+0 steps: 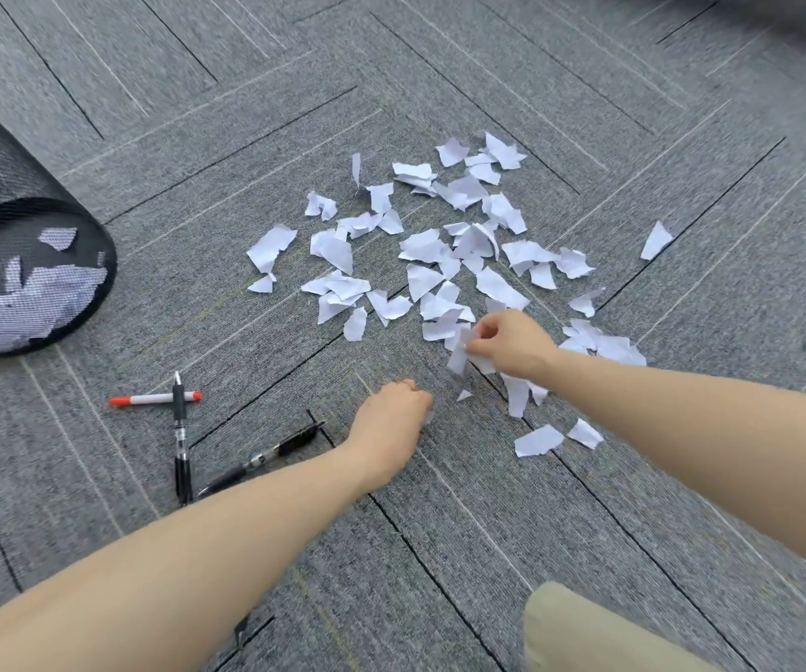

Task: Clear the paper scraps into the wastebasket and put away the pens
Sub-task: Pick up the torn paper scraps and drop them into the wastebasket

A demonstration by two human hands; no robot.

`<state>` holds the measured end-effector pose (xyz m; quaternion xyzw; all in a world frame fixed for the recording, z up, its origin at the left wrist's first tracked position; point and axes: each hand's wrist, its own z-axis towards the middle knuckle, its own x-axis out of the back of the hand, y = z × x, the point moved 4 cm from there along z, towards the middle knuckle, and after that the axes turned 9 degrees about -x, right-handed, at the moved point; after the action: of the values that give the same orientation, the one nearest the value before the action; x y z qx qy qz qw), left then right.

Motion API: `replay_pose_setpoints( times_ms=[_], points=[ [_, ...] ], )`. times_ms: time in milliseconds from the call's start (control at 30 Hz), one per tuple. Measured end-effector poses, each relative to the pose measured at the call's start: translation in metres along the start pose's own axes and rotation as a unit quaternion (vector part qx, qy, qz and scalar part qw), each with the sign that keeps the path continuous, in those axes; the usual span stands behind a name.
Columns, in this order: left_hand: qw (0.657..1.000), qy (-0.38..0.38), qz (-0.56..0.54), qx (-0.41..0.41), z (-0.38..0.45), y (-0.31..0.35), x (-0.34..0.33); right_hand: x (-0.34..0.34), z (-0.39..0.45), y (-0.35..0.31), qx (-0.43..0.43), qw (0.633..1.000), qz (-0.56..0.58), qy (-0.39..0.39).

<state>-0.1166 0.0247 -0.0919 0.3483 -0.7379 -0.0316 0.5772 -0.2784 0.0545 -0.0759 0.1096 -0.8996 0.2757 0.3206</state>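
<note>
Grey carpet (440, 550): mesh wastebasket (28, 264) holds scraps (47, 303); right hand (512, 344) pinches paper (459, 354).

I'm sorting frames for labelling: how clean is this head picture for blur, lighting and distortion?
Head view: even, soft light, no glare; paper scraps and pens fairly sharp; far right corner smeared; carpet lines fan out from the wide lens.

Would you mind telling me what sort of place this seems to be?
Probably an office floor: grey striped carpet tiles, a black mesh wastebasket lying on its side with paper inside, and pens beside torn paper scraps.
</note>
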Motion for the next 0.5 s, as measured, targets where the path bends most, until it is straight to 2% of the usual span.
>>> replay_pose_setpoints(
  times_ms=[133, 333, 400, 500],
  points=[
    [0.999, 0.008, -0.027, 0.017, 0.004, -0.003, -0.005, 0.029, -0.013, 0.034, -0.024, 0.999, 0.020, -0.017],
    [0.985, -0.059, -0.129, 0.103, 0.019, -0.010, -0.005, 0.025, -0.027, 0.080, -0.062, 0.996, 0.026, -0.062],
    [0.977, -0.065, -0.178, 0.101, 0.025, -0.001, -0.002, 0.017, -0.026, 0.087, -0.065, 0.996, 0.023, -0.047],
    [0.978, -0.060, -0.192, 0.059, 0.039, 0.023, 0.002, 0.009, -0.021, 0.092, -0.046, 0.998, -0.032, 0.042]
  ],
)
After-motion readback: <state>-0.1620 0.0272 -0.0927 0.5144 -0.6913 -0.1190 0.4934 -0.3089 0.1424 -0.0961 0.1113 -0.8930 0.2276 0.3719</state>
